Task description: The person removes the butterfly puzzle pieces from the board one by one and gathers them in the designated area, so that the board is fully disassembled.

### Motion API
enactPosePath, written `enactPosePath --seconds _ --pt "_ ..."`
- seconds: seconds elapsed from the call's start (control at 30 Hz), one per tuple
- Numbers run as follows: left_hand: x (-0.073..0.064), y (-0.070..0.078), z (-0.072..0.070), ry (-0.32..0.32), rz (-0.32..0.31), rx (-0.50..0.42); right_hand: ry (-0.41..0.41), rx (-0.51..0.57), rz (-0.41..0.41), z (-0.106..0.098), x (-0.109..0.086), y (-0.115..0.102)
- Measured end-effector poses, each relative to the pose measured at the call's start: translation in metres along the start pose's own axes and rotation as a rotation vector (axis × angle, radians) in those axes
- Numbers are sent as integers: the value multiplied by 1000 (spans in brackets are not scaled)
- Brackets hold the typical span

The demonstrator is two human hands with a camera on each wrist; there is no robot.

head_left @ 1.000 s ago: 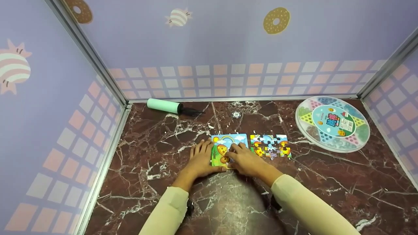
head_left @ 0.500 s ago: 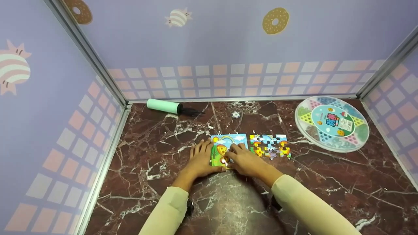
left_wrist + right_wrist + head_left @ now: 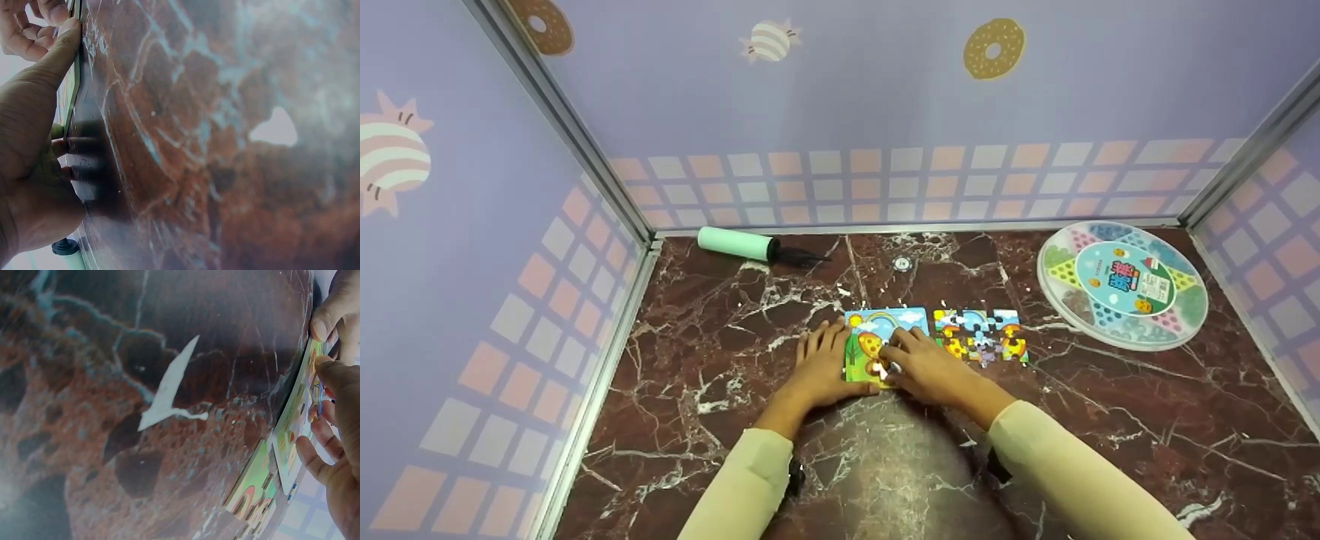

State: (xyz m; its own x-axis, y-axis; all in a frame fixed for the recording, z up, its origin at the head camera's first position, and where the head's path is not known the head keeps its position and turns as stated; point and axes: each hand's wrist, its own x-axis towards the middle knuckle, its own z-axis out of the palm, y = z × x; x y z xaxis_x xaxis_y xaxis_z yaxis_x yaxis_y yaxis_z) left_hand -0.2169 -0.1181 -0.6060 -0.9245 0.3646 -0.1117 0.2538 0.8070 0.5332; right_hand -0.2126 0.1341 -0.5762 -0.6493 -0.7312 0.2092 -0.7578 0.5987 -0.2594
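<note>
A jigsaw puzzle board with a rainbow and mushroom picture lies flat on the marble-patterned surface. My left hand lies along its left side, fingers extended, while the thumb presses at the near edge. Over the lower right of the board, my right hand has its fingers bent and pinches a small puzzle piece that catches a bright glint; the fingers partly cover it. Right of the board sits a group of puzzle pieces, some joined and some slightly apart.
A mint-green hand pump with a black end lies at the back left. Behind the board is a small round chip. A large round Chinese checkers case stands at the back right. Patterned walls enclose the back and sides.
My right hand shifts very slightly over the board, and the bright glint on the piece appears and moves a little. My left hand, the board and the other pieces stay in place.
</note>
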Motion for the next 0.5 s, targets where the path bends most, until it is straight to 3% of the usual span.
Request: enactPosePath --seconds 0.23,0.5 --pt "-2 6 -5 -14 1 15 45 -29 -8 -4 -6 6" --pt "2 0 0 -30 -18 13 39 -44 31 -12 -14 10"
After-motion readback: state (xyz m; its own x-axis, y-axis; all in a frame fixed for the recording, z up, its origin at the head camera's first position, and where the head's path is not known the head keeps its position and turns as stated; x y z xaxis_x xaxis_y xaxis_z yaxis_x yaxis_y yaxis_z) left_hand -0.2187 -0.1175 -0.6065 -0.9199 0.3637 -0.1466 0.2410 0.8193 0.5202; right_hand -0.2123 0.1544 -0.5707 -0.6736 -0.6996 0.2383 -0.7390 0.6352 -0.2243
